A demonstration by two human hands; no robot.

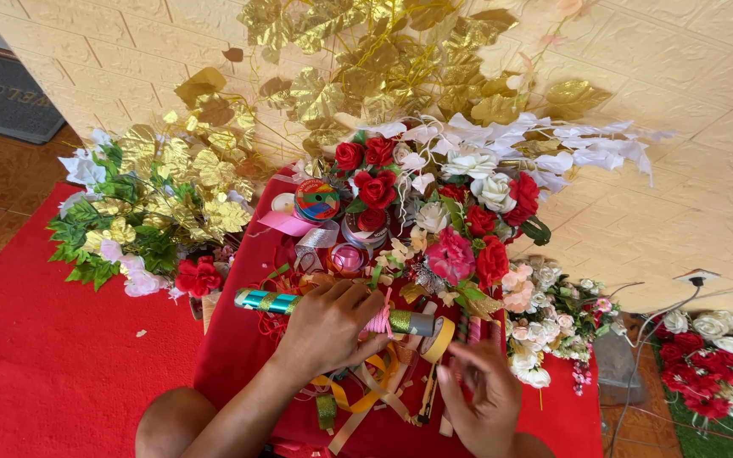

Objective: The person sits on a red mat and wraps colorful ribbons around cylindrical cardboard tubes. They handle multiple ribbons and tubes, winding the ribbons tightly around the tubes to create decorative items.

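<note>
Quick count from my seat: my two hands, left hand [328,326] and right hand [478,394], one ribbon-wrapped stick [332,310], one multicoloured ribbon spool [316,200], one wall socket [696,277].

Floral craft corner: artificial flowers [460,203], ribbons [316,200]

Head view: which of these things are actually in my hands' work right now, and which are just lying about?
In hand:
- ribbon-wrapped stick, gripped by left hand
- gold ribbon, at right hand
- pink cord around the stick

Lying about:
- ribbon spools
- red roses
- gold leaves
- white flowers
- red cloth
</note>
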